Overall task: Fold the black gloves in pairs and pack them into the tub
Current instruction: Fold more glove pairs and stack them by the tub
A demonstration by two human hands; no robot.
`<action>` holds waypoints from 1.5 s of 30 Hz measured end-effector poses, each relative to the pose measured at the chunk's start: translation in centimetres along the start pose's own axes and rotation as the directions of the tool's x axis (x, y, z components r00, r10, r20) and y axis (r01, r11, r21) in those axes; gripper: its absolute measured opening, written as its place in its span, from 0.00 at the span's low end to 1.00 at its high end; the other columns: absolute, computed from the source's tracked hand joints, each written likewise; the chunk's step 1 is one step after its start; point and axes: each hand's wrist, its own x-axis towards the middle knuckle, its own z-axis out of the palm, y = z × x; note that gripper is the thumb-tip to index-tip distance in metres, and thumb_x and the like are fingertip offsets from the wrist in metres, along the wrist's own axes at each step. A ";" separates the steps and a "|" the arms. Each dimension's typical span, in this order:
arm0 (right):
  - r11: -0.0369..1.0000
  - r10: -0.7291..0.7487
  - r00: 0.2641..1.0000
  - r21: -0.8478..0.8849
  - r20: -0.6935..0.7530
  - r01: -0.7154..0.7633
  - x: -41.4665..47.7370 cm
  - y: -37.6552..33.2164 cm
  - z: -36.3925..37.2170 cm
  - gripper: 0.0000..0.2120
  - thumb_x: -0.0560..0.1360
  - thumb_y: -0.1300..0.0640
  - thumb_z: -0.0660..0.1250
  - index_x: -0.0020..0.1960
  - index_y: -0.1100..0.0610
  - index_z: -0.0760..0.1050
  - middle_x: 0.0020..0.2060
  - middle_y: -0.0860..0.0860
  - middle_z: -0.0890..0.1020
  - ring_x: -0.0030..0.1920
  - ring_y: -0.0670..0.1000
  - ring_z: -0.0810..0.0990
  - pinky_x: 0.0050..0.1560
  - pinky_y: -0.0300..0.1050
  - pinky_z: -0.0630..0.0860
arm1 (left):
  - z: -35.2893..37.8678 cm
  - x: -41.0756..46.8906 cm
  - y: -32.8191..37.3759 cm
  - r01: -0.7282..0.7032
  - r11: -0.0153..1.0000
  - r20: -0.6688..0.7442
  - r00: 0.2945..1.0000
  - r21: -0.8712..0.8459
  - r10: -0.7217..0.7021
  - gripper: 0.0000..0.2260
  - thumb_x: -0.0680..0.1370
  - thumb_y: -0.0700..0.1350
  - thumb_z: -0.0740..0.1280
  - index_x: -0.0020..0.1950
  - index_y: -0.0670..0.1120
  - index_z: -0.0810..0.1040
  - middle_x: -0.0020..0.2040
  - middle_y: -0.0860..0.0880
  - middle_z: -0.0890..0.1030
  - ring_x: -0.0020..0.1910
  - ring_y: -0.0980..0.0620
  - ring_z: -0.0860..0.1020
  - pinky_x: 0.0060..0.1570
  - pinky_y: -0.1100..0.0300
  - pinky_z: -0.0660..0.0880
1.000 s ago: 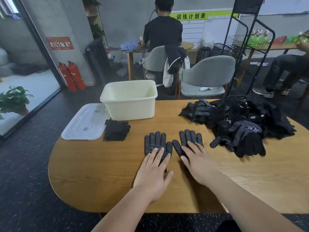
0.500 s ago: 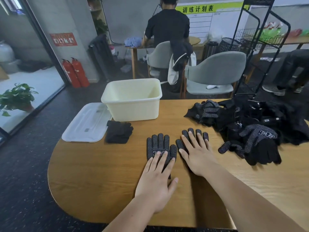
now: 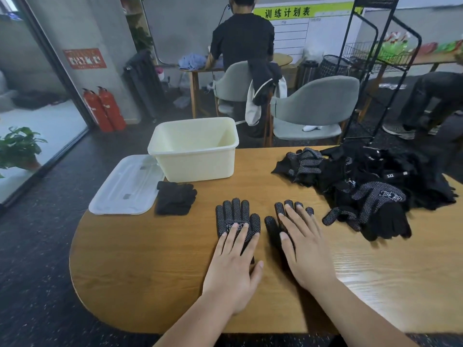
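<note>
Two black dotted gloves lie flat side by side on the wooden table (image 3: 140, 266), fingers pointing away. My left hand (image 3: 234, 266) presses flat on the lower part of the left glove (image 3: 235, 214). My right hand (image 3: 304, 249) lies flat over the right glove (image 3: 271, 225), covering most of it. A cream tub (image 3: 198, 159) stands behind them and looks empty. One folded black pair (image 3: 175, 199) rests just in front of the tub's left corner. A heap of black gloves (image 3: 370, 186) fills the table's right side.
The tub's white lid (image 3: 125, 189) lies at the table's left edge. Grey chairs (image 3: 313, 106) and a black wire rack (image 3: 370, 71) stand beyond the far edge. A person in black sits with their back to me.
My right hand slid forward up the right glove toward its fingertips. My left hand stayed flat on the left glove. The view shifted slightly.
</note>
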 end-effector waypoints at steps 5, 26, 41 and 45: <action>0.992 -0.085 0.995 -0.094 -0.056 0.079 -4.3 -0.6 -0.2 0.19 0.85 0.46 0.57 0.65 0.52 0.82 0.67 0.46 0.81 0.70 0.53 0.76 0.65 0.56 0.77 | 0.6 -0.8 -0.3 -0.040 0.996 -0.155 0.988 -0.081 0.027 0.24 0.86 0.56 0.52 0.77 0.50 0.75 0.78 0.54 0.70 0.78 0.52 0.63 0.78 0.49 0.64; 0.987 -0.047 0.997 -0.155 -0.065 0.036 -4.9 -0.6 0.1 0.16 0.80 0.49 0.61 0.60 0.52 0.82 0.60 0.47 0.80 0.60 0.54 0.76 0.57 0.53 0.75 | 1.5 -1.1 -0.5 0.066 0.995 -0.384 0.919 -0.078 -0.092 0.12 0.82 0.53 0.65 0.60 0.50 0.83 0.55 0.55 0.74 0.57 0.52 0.72 0.58 0.54 0.74; 0.985 -0.170 0.985 -0.020 -0.026 0.170 -4.9 -0.8 -1.1 0.23 0.85 0.35 0.54 0.59 0.47 0.83 0.59 0.41 0.78 0.63 0.50 0.73 0.59 0.50 0.72 | -0.3 -0.9 2.4 0.060 0.887 -0.320 0.920 -0.458 -0.227 0.04 0.81 0.55 0.68 0.52 0.61 0.82 0.47 0.64 0.80 0.50 0.59 0.76 0.60 0.57 0.65; 0.986 -0.167 0.985 -0.015 -0.030 0.167 -4.9 -0.4 -0.7 0.18 0.82 0.36 0.62 0.56 0.47 0.84 0.58 0.40 0.79 0.63 0.50 0.74 0.59 0.49 0.72 | 1.0 -1.2 1.9 -0.006 0.938 -0.345 0.931 -0.347 -0.121 0.10 0.84 0.54 0.64 0.61 0.57 0.83 0.56 0.62 0.81 0.61 0.58 0.73 0.63 0.54 0.67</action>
